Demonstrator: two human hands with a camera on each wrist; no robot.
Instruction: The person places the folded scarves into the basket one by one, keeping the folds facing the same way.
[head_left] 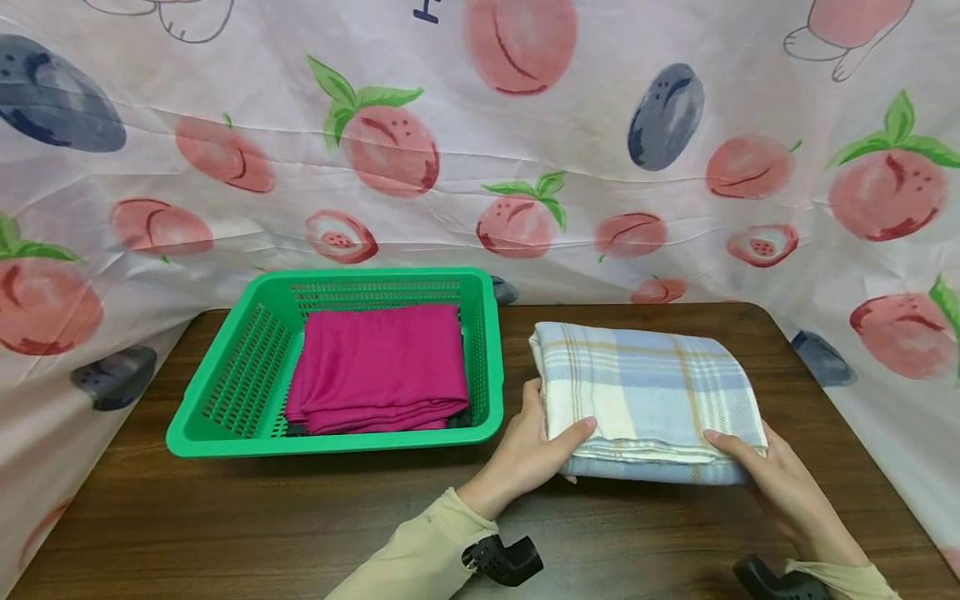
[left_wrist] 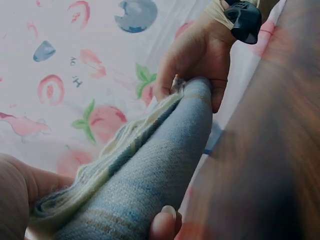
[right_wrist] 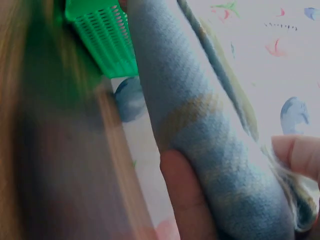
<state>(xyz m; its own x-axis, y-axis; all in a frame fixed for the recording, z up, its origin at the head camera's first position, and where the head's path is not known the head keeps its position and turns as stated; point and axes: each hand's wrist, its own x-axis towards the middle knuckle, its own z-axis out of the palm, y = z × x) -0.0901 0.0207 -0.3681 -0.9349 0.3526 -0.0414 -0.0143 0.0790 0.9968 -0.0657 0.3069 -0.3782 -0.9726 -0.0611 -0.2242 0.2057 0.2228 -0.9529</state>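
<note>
A folded plaid scarf (head_left: 645,392) in pale blue, white and mustard is held up over the right half of the table. My left hand (head_left: 532,450) grips its near left corner, thumb on top and fingers underneath. At the near right corner my right hand (head_left: 787,483) holds it the same way. The left wrist view shows the scarf's rounded blue fold (left_wrist: 150,165), with layered edges along one side. Fingers (right_wrist: 185,195) of the right hand press against that fold in the right wrist view, with loose threads near the thumb.
Left of the scarf stands a green plastic basket (head_left: 491,367) with perforated sides. In it lies a folded magenta cloth (head_left: 382,362), with something dark showing beneath. The brown wooden table (head_left: 247,525) backs onto a fruit-print curtain (head_left: 435,225). Each wrist wears a black device (head_left: 504,560).
</note>
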